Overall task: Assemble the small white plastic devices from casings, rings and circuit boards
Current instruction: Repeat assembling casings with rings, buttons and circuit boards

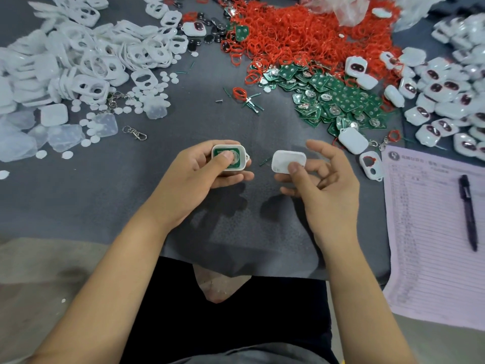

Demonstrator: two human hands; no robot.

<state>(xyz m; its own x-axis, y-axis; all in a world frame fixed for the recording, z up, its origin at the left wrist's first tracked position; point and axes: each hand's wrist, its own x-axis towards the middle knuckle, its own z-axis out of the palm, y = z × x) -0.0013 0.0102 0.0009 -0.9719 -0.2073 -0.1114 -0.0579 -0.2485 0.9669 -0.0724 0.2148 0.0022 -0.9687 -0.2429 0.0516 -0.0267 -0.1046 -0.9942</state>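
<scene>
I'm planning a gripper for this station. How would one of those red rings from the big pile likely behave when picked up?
Probably floppy: the red rings are thin loops, many lying bent out of round. Likely very light, being so slim beside the circuit boards. Apt to snag: the pile is tangled, so lifting one may drag neighbours along.

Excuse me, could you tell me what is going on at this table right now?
A person is putting together small white devices by hand. The left hand holds an open casing half with a green circuit board seated inside, the thumb pressing on it. The right hand pinches a plain white cover beside it, not yet fitted on. Heaps of white casings, red rings, spare boards and finished units lie across the grey table.
</scene>
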